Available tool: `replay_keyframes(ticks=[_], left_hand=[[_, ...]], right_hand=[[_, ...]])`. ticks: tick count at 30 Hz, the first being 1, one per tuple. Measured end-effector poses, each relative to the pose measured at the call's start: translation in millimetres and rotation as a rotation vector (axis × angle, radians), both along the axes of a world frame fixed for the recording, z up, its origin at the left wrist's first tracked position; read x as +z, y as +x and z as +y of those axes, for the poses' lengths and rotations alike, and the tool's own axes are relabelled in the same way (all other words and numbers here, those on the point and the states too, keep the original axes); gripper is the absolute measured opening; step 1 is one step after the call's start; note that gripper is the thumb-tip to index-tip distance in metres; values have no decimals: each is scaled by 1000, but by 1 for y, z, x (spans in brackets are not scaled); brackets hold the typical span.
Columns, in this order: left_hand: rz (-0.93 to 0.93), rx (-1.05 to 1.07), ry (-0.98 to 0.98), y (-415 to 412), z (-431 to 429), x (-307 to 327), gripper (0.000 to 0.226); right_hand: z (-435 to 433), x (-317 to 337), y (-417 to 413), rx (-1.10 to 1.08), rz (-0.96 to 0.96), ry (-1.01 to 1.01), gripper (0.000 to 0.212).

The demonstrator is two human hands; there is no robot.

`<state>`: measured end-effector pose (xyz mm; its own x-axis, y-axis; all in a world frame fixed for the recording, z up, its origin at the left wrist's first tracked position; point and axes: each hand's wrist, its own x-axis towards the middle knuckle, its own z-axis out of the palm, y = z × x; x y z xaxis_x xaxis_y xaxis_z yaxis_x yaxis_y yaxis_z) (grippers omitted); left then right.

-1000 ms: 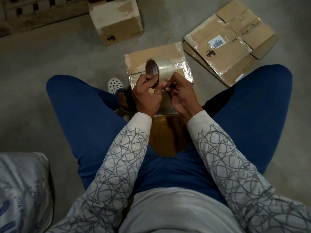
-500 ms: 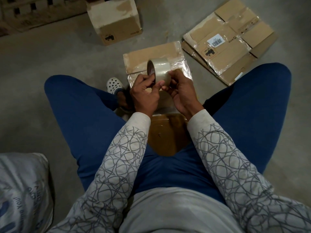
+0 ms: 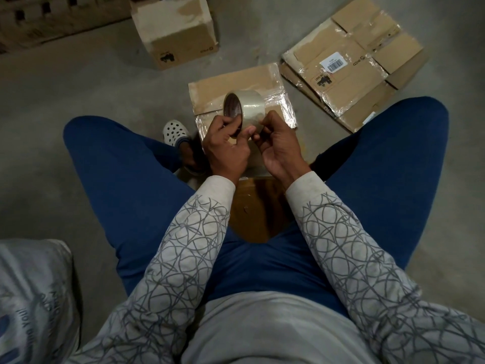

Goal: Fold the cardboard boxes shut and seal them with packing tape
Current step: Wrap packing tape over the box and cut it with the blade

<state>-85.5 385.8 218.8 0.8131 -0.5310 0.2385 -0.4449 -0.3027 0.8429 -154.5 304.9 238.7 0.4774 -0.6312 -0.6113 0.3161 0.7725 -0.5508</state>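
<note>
left hand point(image 3: 227, 151) grips tape roll point(image 3: 245, 107) | right hand point(image 3: 279, 151) pinches at its edge | tip: peel a clean corner, then pull straight

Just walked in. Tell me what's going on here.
Someone sits on the floor. Their left hand grips a roll of clear packing tape while the right hand picks at its surface, seemingly hunting for the loose end. A partly taped cardboard box lies below the hands; flattened boxes lie to its right.
</note>
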Motion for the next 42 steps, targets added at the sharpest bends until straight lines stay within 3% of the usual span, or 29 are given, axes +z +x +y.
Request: replay_keyframes(ticks=[10,12,14,16,18,23,29,42], left_hand=[[-3,14,18,-2,-1,4,27],[20,14,22,-2,0,5,29],[60,25,31,0,1,6,30],[134,54,42,6,3,5,28],[215,85,53,12,4,7,26],[243,10,88,10,3,11,23],[250,-5,140,11,5,9,25],[348,5,172,11,7,8,26]], right_hand=[[1,-6,1,-25,20,25,27],[0,-6,-1,34,32,-58,22],[-4,-9,-9,230,182,-360,19],[-14,-17,-20,403,474,-855,24],[-20,-21,-26,371,610,-1231,32],[-22,-27,-23,277,570,-1545,24],[-24,-27,-26,304,624,-1677,13],[-24,-24,-26,571,645,-1575,16]])
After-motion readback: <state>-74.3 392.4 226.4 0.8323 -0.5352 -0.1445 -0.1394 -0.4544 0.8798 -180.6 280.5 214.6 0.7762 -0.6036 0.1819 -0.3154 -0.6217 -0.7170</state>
